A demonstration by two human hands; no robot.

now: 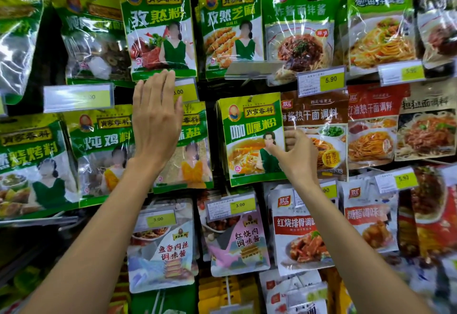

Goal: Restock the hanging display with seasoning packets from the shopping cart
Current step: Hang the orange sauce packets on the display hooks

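Note:
A hanging display of seasoning packets fills the view. My left hand point(155, 118) is raised with straight fingers, its fingertips touching the bottom edge of a green cumin powder packet point(158, 24) in the top row. My right hand point(296, 155) pinches the right edge of a green and yellow curry powder packet point(249, 138) that hangs in the middle row, thumb on its front. The shopping cart is out of view.
Green packets point(99, 150) hang at the left, noodle sauce packets point(314, 130) at the right. Pale sauce pouches point(160, 247) fill the lower rows. Price tags point(321, 81) on rails stick out between rows. A clear tag holder point(254, 69) tilts forward near the top middle.

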